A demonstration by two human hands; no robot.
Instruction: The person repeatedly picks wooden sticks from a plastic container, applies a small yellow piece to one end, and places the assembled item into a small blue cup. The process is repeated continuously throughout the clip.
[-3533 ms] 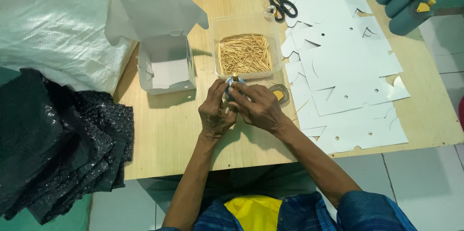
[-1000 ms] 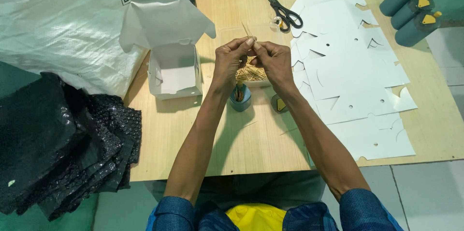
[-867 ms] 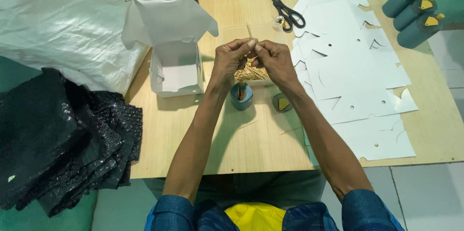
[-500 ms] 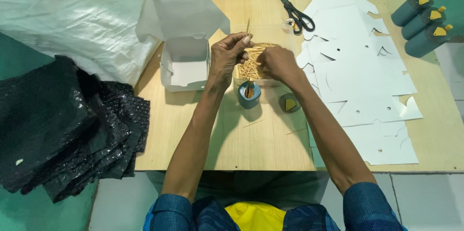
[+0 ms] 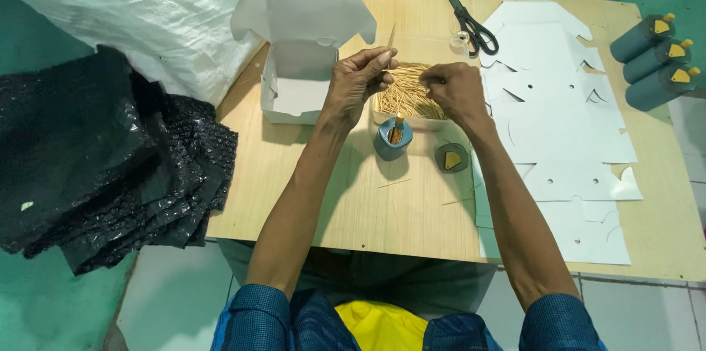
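My left hand [image 5: 358, 80] pinches a small bundle of toothpicks [image 5: 390, 38] that stick up above its fingers. My right hand [image 5: 454, 88] reaches into the clear tray of toothpicks [image 5: 407, 94], fingers closed on some of them. Just in front of the tray stands an open blue cylindrical holder [image 5: 390, 138] with a few toothpicks inside. Its dark cap with a yellow insert [image 5: 451, 158] lies on the table to the right of it.
An open white cardboard box [image 5: 300, 72] stands left of the tray. Flat white die-cut box blanks [image 5: 566, 123] cover the table's right side. Scissors [image 5: 471, 22] lie at the back. Three closed blue holders [image 5: 651, 57] lie far right. Black bags [image 5: 103, 160] and a white sack [image 5: 140, 5] sit left.
My right hand has dropped from the bundle down into the tray. My left hand still holds the toothpicks up. Earlier both hands held the blue holder; it now stands on the table.
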